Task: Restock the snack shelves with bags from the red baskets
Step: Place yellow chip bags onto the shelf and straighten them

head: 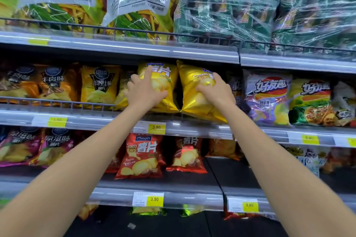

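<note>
Mid-placing, judging by the pose: both arms up at the middle shelf (96,119), one bag per grip. Holding a yellow chip bag (170,82) in the left grip (146,92), fingers curled round its left edge, index laid up the front, thumb across the lower face; standing near upright, bottom at the shelf front. Holding a second yellow chip bag (189,82) in the right grip (213,90), thumb on the front, fingers wrapped round the right edge; tilted, lower corner hanging out over the price rail (192,131), not yet seated. Close together at the bottom, cannot tell if touching; dark gap between them higher up. Flanked by a yellow-and-black bag row (99,84) on the left, purple bags (267,98) further right. Red chip bags (141,156) on the shelf below. No red baskets in view, so cannot tell how much stock remains. Next, probably: push both bags back in behind the wire fence (57,102) line, straighten the right one, face labels forward above the 3.50 tag (156,128), then let go. Calls for light pressure only: air-filled foil, likely slippery, apt to tip forward off the lip if released early. Headroom under the upper shelf (134,50) looks tight; keep tops low going in.
</note>
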A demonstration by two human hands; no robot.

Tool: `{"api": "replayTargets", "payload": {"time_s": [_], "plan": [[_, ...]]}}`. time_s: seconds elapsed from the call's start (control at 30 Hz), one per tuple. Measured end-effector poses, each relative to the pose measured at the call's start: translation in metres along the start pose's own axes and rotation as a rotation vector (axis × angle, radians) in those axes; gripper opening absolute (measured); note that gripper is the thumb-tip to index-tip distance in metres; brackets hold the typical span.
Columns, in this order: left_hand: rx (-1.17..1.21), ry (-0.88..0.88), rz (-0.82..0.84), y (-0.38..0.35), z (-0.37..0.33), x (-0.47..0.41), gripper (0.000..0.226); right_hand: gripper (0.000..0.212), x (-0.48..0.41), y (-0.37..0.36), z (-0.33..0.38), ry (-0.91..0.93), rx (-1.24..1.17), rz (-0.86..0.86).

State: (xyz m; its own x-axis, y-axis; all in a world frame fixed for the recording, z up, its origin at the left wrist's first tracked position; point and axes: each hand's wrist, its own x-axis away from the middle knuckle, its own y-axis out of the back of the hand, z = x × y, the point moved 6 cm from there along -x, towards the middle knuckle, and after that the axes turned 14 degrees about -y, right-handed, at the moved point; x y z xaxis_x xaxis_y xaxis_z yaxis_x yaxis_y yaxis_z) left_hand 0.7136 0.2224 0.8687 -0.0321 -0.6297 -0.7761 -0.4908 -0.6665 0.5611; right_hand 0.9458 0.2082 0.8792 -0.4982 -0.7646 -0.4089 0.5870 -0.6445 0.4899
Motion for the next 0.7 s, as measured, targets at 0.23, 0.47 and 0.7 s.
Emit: {"api": "replayTargets", "payload": {"time_s": [0.23,0.47,0.7], "plan": [[-0.042,0.052,0.057,-0.043,-0.019,-0.033,0.09,0.071,-0.041,0.003,0.004,-0.012,0.147,-0.087],[-0.205,-0.006,-0.099,-0.099,-0.035,-0.043,0.091,0.08,-0.077,-0.03,-0.036,0.022,0.11,-0.146],[-0.027,0.05,0.192,-0.131,-0.033,-0.069,0.105,0.096,-0.102,-0.056,-0.043,-0.045,0.184,-0.042]]}}
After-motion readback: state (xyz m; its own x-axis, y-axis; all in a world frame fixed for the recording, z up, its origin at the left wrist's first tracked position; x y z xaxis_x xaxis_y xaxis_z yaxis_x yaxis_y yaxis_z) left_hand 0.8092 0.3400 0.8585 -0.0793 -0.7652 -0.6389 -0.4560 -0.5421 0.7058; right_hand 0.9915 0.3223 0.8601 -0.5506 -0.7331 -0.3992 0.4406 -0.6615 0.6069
